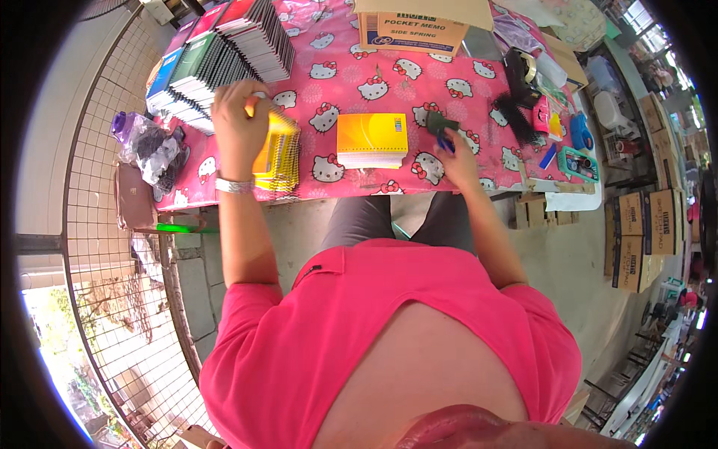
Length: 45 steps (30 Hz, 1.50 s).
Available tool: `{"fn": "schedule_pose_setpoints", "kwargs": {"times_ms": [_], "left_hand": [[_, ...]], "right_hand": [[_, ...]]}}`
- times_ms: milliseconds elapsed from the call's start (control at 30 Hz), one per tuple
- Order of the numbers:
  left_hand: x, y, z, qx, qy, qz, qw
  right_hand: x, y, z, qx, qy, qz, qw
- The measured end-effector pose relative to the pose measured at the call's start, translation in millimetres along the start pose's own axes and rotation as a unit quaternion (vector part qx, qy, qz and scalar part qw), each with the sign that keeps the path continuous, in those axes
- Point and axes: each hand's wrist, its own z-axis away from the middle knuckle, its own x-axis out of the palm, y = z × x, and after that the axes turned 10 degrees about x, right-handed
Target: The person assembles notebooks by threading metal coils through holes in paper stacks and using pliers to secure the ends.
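My left hand (241, 120) is closed on the edge of a yellow notebook (281, 122), which is blurred and tilted over a stack of yellow spiral notebooks (278, 168). In front of me, between my hands, sits a second pile of yellow notebooks (372, 135), its spiral edge toward me. To the right of that pile, my right hand (458, 159) has its fingers closed round a small blue object (446, 142) whose kind I cannot make out. A dark green piece (441, 123) shows just beyond those fingertips; whether it is held too is unclear.
Tall stacks of spiral notebooks (200, 75) rise at the far left, near a plastic bag (152, 153). An open cardboard box (415, 34) stands at the back. A black brush (516, 120) and a teal basket (578, 164) lie at right on the pink patterned tablecloth (321, 71).
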Motion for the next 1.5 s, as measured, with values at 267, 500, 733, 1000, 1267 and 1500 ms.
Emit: {"fn": "schedule_pose_setpoints", "kwargs": {"times_ms": [267,500,733,1000,1267,1500], "left_hand": [[47.9,-36.5,32.5,-0.051,-0.229,-0.116,0.965],[111.2,82.0,49.9,0.162,-0.311,0.117,0.929],[103.1,67.2,47.9,0.196,-0.309,0.159,0.917],[108.9,81.4,22.1,0.173,-0.193,0.076,0.963],[109.7,89.3,25.1,0.146,-0.204,0.051,0.967],[113.1,93.7,24.8,0.155,-0.184,0.067,0.968]], "right_hand": [[-2.0,67.6,-94.9,0.004,0.131,0.179,0.975],[-20.9,109.7,-129.5,0.079,0.101,0.220,0.967],[-31.1,16.3,-82.9,-0.025,0.023,-0.064,0.997],[-35.4,-105.1,-23.1,-0.216,-0.024,-0.114,0.969],[-39.8,-106.7,-17.5,-0.205,-0.078,-0.122,0.968],[-46.6,-108.1,-24.9,-0.349,-0.025,-0.062,0.935]]}}
